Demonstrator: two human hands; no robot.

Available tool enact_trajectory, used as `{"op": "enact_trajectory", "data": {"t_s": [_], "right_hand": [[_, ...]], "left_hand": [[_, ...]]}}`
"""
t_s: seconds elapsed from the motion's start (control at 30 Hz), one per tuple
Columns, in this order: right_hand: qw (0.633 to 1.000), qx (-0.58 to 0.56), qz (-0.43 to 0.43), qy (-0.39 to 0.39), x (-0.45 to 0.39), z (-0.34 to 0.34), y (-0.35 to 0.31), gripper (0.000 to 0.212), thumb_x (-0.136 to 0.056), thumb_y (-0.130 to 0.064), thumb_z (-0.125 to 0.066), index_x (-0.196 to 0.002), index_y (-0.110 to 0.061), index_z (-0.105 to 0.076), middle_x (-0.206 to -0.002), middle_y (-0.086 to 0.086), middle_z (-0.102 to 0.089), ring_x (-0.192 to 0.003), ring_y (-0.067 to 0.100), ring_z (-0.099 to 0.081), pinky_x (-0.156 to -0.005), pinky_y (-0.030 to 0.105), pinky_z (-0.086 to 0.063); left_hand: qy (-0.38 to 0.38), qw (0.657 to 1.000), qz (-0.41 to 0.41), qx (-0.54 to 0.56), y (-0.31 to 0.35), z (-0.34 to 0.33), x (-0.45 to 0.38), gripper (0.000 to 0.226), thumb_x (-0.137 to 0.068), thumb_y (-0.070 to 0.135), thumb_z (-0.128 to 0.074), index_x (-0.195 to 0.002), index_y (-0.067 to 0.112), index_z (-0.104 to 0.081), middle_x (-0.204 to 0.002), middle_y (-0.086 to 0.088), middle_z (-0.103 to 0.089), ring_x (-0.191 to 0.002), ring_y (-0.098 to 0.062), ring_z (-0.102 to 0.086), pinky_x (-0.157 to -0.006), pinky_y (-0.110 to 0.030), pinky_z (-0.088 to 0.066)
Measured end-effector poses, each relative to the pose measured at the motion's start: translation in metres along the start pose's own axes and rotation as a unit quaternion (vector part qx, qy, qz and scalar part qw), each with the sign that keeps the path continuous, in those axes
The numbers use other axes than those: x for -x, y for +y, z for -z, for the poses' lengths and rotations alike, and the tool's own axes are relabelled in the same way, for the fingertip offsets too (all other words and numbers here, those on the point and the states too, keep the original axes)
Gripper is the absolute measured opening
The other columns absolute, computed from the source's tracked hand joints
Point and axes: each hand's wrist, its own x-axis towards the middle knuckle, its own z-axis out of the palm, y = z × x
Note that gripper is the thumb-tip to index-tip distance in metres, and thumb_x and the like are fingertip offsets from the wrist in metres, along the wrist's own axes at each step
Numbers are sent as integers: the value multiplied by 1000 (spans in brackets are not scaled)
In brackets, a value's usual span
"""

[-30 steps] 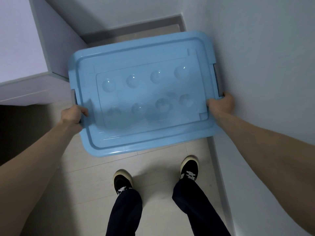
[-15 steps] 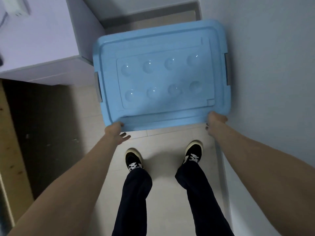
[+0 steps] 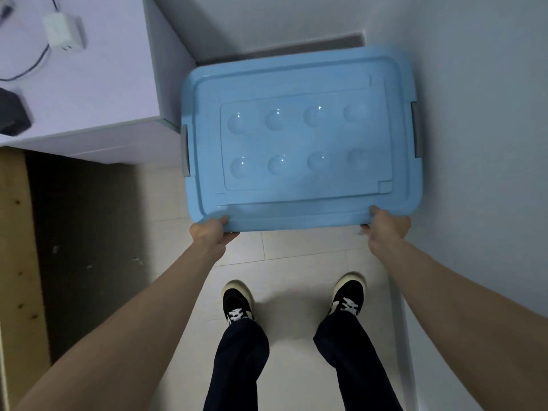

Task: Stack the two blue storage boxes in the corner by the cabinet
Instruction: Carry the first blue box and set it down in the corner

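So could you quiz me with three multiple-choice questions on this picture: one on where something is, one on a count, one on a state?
1. Where are the hands on the blue box lid?
A. on the grey side latches
B. at the two near corners
C. flat on top

2. How many round dimples are in the lid?
A. four
B. six
C. eight

3. What is the left hand doing?
A. gripping the lid's edge
B. hanging free
C. resting on the cabinet

Answers: 1 B, the left hand and right hand sit at the near corners, away from the latches. 2 C, two rows of four. 3 A, its thumb lies over the rim.
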Motion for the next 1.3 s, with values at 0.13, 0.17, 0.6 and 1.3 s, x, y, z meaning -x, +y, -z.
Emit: {"op": "enact_trajectory", "data": {"t_s": [0.13, 0.17, 0.6, 1.3], "right_hand": [[999, 0, 17, -33, -14, -30, -25, 58, -82, 8, -71, -134, -2, -47, -127, 14, -63, -102, 28, -66, -55, 37, -61], [999, 3, 20, -36, -20, -38, -31, 59, -82, 7, -72, -134, -2, -47, -130, 14, -62, -103, 27, -66, -60, 40, -61], [991, 56, -1, -125, -57, -117, -95, 52, -90, 4, -55, -138, -12, -43, -132, 11, -61, -105, 30, -66, -46, 39, -57], [947, 240, 95, -191, -68, -125, -124, 75, -63, -18, -67, -135, -7, -52, -130, 11, -63, -85, 18, -61, -60, 33, -53]], "left_hand": [[-15, 1000, -23, 10, 22, -25, -8, 47, -89, -8, -67, -130, -3, -45, -120, -17, -52, -100, -39, -60, -78, -50, -59], [-17, 999, -30, 12, 28, -31, -11, 48, -89, -7, -68, -131, -3, -45, -121, -17, -53, -100, -38, -61, -75, -49, -60], [-20, 998, -65, 1, 90, -74, -48, 34, -95, 1, -58, -128, 6, -48, -110, -14, -57, -109, -39, -65, -75, -41, -59], [-90, 990, -111, 11, 127, -81, -67, 40, -99, 1, -54, -137, -5, -42, -129, -27, -55, -90, -37, -66, -58, -38, -59]]}}
